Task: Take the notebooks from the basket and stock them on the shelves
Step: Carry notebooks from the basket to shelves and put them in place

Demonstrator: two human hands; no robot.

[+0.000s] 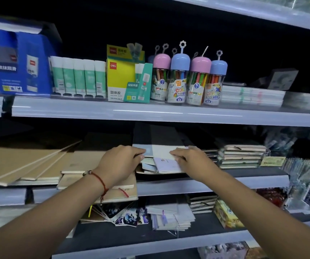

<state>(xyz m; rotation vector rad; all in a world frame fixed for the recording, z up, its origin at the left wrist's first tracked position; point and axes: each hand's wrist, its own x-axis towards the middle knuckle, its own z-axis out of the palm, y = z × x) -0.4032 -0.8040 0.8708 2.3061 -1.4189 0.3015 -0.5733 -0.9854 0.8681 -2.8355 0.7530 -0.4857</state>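
Both the left hand and right hand gripped pale notebooks on the middle shelf at twelve o'clock, stocking seemingly underway, basket unseen.

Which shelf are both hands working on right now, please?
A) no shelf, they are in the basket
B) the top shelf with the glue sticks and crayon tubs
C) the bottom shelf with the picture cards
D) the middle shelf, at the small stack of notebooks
D: the left hand and the right hand both hold the pale notebooks on the middle shelf, below the crayon tubs.
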